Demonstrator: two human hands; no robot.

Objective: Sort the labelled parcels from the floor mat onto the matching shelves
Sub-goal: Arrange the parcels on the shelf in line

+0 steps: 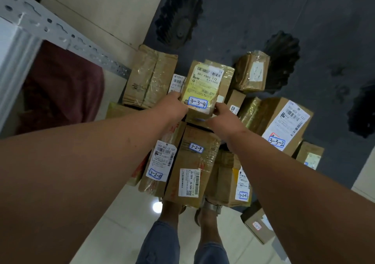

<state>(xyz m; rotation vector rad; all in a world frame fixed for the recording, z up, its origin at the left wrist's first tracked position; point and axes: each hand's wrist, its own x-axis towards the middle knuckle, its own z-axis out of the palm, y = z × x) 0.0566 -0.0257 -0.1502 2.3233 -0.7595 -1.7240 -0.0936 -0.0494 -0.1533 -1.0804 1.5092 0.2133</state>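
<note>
Pale floor tiles (129,207) ran under everything in the head view, with a dark grey floor mat (253,14) taking up the top right and a perforated metal shelf upright (60,30) slanting across the top left, some dark red cloth (60,89) bunched behind it. Cardboard parcels were piled all over the edge of the mat. Both arms reached down and forward, and the parcel marked 3-3-4 (207,85) sat between the hands above the heap, label facing up. The left hand (172,105) had its grip curled round the parcel's near left corner, and the right hand (224,114) had its grip clamped on the near right corner, so it was held from both sides. Right below it lay a box tagged 3-2-9 (194,162), with the 3-2-10 box (160,162) touching its left side. Off to the right sat a bigger box marked 3-3-2 (284,126), tilted. A taped-up small box (251,71) lay farther back on the mat, near a couple of black ridged things (180,18) I couldn't identify. The person's feet in sandals (211,209) showed at the bottom, half tucked under the pile.
</note>
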